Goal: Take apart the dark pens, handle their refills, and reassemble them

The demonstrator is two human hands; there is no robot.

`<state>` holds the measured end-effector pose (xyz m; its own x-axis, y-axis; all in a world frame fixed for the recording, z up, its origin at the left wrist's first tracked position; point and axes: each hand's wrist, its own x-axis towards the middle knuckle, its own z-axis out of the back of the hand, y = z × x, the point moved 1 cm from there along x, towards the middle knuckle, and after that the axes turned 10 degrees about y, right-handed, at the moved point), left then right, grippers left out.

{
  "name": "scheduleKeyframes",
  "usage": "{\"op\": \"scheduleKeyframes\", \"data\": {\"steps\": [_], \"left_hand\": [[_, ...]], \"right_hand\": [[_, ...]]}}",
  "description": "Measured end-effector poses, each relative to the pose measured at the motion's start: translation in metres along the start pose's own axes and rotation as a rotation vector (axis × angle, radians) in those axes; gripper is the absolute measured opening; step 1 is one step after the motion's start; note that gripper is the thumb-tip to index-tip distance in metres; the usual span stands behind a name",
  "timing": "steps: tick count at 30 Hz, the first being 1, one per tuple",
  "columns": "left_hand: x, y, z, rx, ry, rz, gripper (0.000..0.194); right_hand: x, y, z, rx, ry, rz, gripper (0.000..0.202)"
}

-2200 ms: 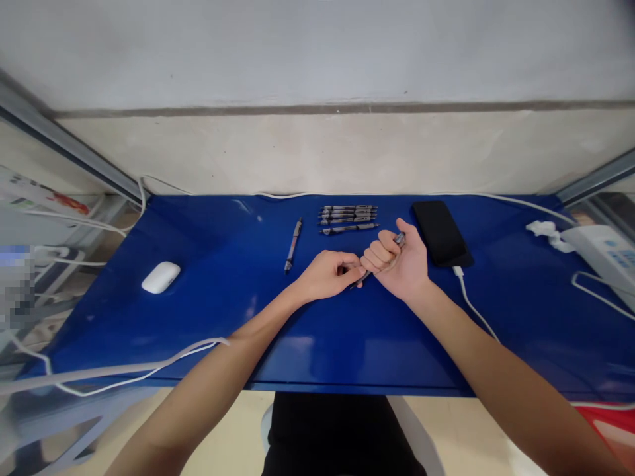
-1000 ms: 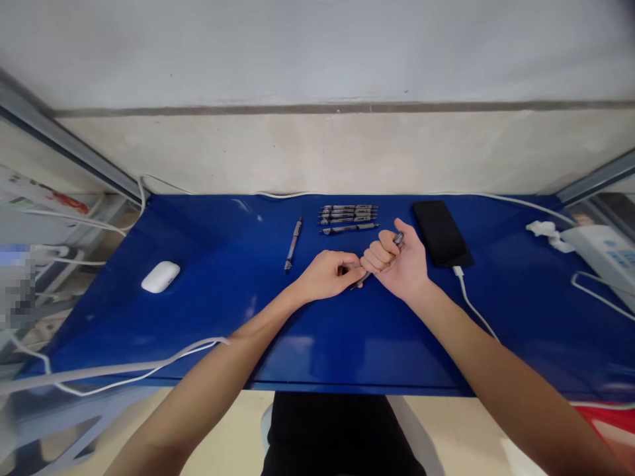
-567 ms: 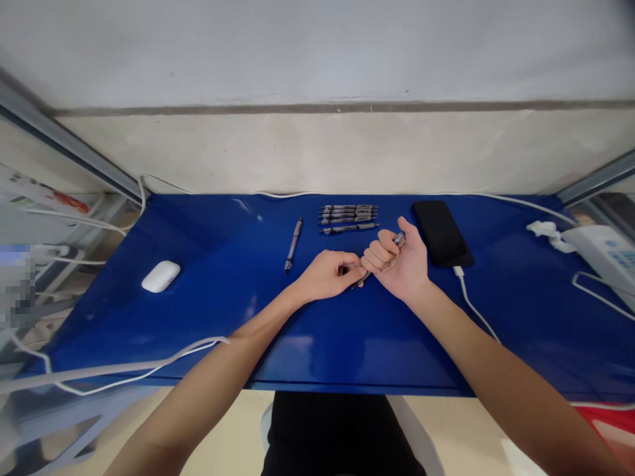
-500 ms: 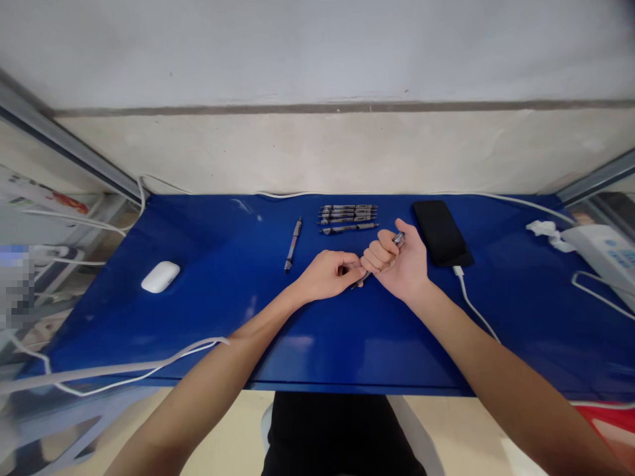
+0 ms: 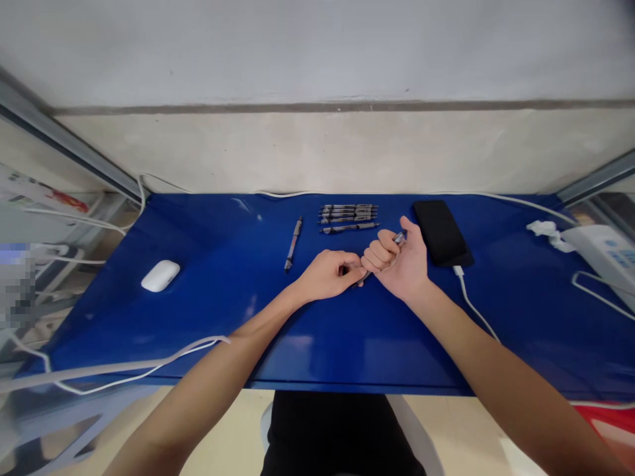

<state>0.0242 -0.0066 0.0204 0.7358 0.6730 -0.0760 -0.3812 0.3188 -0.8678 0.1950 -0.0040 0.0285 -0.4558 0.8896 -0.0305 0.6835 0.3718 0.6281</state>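
My right hand (image 5: 395,259) is curled around a pen, palm turned up, with the thumb lifted off. The pen's clear, dark end (image 5: 399,238) pokes out above the fist. My left hand (image 5: 331,272) pinches the lower end of the same pen, right against the curled fingers of the right hand. Most of the pen is hidden by both hands. Behind them a single grey pen (image 5: 350,228) lies crosswise, just in front of a row of several like pens (image 5: 348,213). Another pen (image 5: 293,244) lies slanted to the left of the row.
A black phone (image 5: 440,231) with a white charging cable (image 5: 473,304) lies right of my hands on the blue table (image 5: 208,264). A white earbud case (image 5: 160,276) sits at left. White cables cross my left forearm. A power strip (image 5: 602,251) stands at the right edge.
My right thumb has risen slightly away from the pen. Less of the pen's lower tip shows under the left fingers. Both hands otherwise stay in place.
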Motion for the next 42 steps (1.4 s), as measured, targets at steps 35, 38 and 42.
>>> {"op": "scheduleKeyframes", "data": {"steps": [35,38,42], "left_hand": [[0.0005,0.0004,-0.0008,0.032,-0.005,-0.015,0.029],[0.0001,0.0005,-0.0011,0.042,-0.005,-0.016,0.03],[-0.0001,0.0014,-0.0022,0.046,-0.009,-0.027,0.031]], "right_hand": [[-0.0007,0.0001,-0.0016,-0.062,-0.014,0.006,0.06],[-0.0005,-0.0001,-0.0011,-0.06,-0.007,0.006,0.06],[-0.0005,-0.0001,-0.0015,-0.06,-0.005,0.009,0.06]]}}
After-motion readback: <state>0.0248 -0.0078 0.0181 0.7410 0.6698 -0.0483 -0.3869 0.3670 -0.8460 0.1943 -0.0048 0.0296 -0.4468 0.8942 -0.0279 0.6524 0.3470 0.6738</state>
